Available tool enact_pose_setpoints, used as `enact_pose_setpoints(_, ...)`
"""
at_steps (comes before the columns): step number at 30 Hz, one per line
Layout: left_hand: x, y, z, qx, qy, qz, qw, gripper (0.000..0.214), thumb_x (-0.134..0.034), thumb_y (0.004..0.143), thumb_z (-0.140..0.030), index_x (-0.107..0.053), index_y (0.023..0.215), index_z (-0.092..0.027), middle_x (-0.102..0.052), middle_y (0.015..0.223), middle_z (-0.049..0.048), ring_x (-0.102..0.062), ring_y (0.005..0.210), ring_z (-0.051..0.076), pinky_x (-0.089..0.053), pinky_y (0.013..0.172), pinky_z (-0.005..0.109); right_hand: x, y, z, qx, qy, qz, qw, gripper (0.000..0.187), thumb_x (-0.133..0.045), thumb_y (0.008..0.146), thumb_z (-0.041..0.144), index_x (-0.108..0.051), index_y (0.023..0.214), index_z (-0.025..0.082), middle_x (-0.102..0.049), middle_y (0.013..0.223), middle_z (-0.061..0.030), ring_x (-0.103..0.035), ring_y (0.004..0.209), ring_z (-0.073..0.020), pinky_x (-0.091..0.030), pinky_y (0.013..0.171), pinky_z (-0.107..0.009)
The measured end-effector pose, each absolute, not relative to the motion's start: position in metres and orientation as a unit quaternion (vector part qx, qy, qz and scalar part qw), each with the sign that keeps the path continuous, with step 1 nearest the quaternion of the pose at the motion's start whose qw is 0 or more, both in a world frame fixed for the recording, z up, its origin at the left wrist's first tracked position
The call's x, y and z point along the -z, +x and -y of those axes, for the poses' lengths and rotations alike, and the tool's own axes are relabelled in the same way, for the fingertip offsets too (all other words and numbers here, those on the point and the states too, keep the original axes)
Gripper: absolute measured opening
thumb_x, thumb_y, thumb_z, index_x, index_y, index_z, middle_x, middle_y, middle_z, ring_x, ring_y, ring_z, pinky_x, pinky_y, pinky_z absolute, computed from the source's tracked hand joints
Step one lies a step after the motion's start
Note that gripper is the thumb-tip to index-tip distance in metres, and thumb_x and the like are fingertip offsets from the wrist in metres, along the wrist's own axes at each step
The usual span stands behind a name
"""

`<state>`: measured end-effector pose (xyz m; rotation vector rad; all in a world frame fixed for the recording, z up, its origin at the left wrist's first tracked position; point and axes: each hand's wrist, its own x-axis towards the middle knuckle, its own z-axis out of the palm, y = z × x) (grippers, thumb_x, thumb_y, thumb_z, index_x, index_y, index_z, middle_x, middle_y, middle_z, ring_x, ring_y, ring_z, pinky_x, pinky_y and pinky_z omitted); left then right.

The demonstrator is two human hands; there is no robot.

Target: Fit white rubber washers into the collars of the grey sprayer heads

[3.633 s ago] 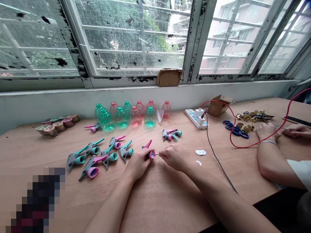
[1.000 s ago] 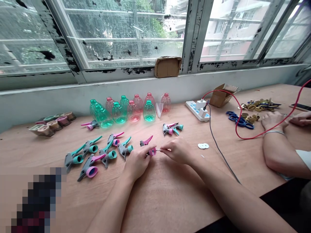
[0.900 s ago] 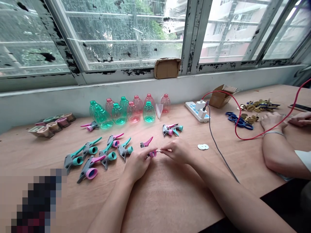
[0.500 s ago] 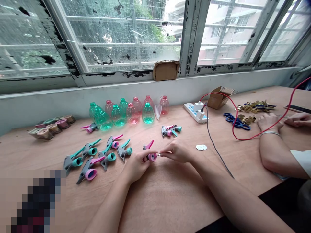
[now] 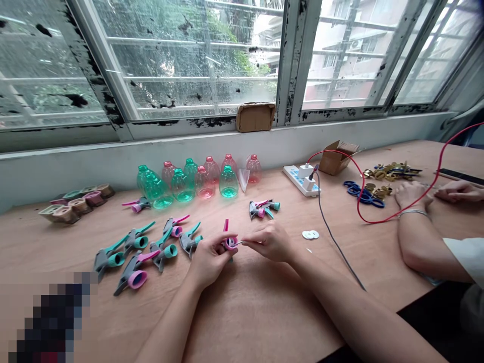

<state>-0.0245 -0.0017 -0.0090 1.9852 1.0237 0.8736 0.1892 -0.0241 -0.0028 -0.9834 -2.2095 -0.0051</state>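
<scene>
My left hand (image 5: 209,259) is closed round a grey spray trigger head with a pink collar (image 5: 229,242), holding it just above the wooden table (image 5: 264,312). My right hand (image 5: 269,242) pinches a thin clear tube (image 5: 241,243) whose end meets the pink collar. Several more trigger heads (image 5: 147,247) with teal or pink parts lie to the left. Two more trigger heads (image 5: 263,207) lie just beyond my right hand.
Small green and pink bottles (image 5: 196,179) stand in rows by the wall. Small tubs (image 5: 73,201) sit far left. White discs (image 5: 310,234), a power strip (image 5: 301,180) with red and grey cables, a cardboard box (image 5: 335,157), and another person's hands (image 5: 434,194) by scissors are at the right.
The trigger head in my left hand has turned so its pink lever points upward. Both hands have stayed together at the same spot on the table.
</scene>
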Motion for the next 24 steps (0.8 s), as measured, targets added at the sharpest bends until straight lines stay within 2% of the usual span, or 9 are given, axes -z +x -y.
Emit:
enact_pose_setpoints(3, 0.009, -0.023, 0.002, -0.341, 0.773, -0.4, 0.355, 0.034, -0.064, 0.078, -0.031, -0.065, 0.109, -0.015, -0.054, 0.058, -0.0039, -0.043, 0.048, 0.008, -0.03, 0.045, 0.019, 0.004, 0.188, 0.024, 0.009, -0.387, 0.849, 0.361, 0.026, -0.055, 0.093, 0.03, -0.074, 0.077, 0.021, -0.066, 0.059, -0.0003, -0.054, 0.052, -0.0089, -0.03, 0.054, -0.022)
enact_pose_setpoints(6, 0.008, -0.022, 0.004, -0.354, 0.769, -0.393, 0.358, 0.037, -0.063, 0.079, -0.03, -0.06, 0.114, -0.018, -0.064, 0.072, -0.0009, -0.052, 0.054, 0.01, -0.037, 0.05, 0.019, 0.007, 0.187, 0.023, 0.009, -0.394, 0.841, 0.371, 0.029, -0.054, 0.093, 0.031, -0.074, 0.075, 0.02, -0.065, 0.057, -0.0002, -0.05, 0.049, -0.0083, -0.028, 0.052, -0.023)
enact_pose_setpoints(9, 0.007, -0.021, 0.006, -0.358, 0.768, -0.394, 0.356, 0.038, -0.062, 0.08, -0.029, -0.055, 0.117, -0.02, -0.068, 0.083, 0.0014, -0.059, 0.063, 0.012, -0.043, 0.056, 0.021, 0.008, 0.188, 0.022, -0.007, -0.397, 0.835, 0.38, 0.026, -0.054, 0.092, 0.031, -0.074, 0.079, 0.02, -0.067, 0.061, -0.0009, -0.052, 0.053, -0.0091, -0.03, 0.054, -0.022)
enact_pose_setpoints(15, 0.007, -0.021, 0.006, -0.347, 0.791, -0.41, 0.292, 0.032, -0.059, 0.081, -0.025, -0.054, 0.112, -0.021, -0.07, 0.09, 0.0017, -0.059, 0.06, 0.012, -0.044, 0.056, 0.022, 0.005, 0.191, 0.025, -0.086, -0.425, 0.808, 0.399, 0.014, -0.062, 0.085, 0.028, -0.073, 0.086, 0.02, -0.07, 0.071, -0.0014, -0.055, 0.06, -0.011, -0.036, 0.058, -0.022)
enact_pose_setpoints(17, 0.007, -0.022, 0.006, -0.341, 0.806, -0.418, 0.241, 0.031, -0.058, 0.082, -0.022, -0.054, 0.113, -0.022, -0.071, 0.093, 0.0016, -0.061, 0.063, 0.013, -0.044, 0.058, 0.023, 0.003, 0.19, 0.025, -0.117, -0.442, 0.786, 0.415, 0.013, -0.062, 0.084, 0.027, -0.072, 0.086, 0.018, -0.068, 0.071, -0.0012, -0.054, 0.06, -0.0109, -0.036, 0.057, -0.022)
enact_pose_setpoints(20, 0.006, -0.023, 0.005, -0.31, 0.844, -0.425, 0.103, 0.026, -0.054, 0.082, -0.015, -0.059, 0.106, -0.023, -0.071, 0.095, 0.0021, -0.064, 0.075, 0.017, -0.044, 0.065, 0.026, 0.0, 0.188, 0.025, -0.136, -0.454, 0.768, 0.431, 0.013, -0.061, 0.084, 0.025, -0.07, 0.084, 0.017, -0.065, 0.067, 0.0, -0.051, 0.058, -0.0104, -0.036, 0.055, -0.022)
enact_pose_setpoints(24, -0.002, -0.021, 0.004, -0.249, 0.901, -0.355, -0.024, 0.024, -0.05, 0.085, -0.011, -0.066, 0.098, -0.024, -0.071, 0.099, 0.0026, -0.061, 0.088, 0.02, -0.042, 0.072, 0.028, 0.0, 0.188, 0.021, -0.124, -0.476, 0.759, 0.425, 0.015, -0.056, 0.085, 0.02, -0.068, 0.077, 0.016, -0.062, 0.063, 0.0008, -0.05, 0.058, -0.0103, -0.035, 0.055, -0.022)
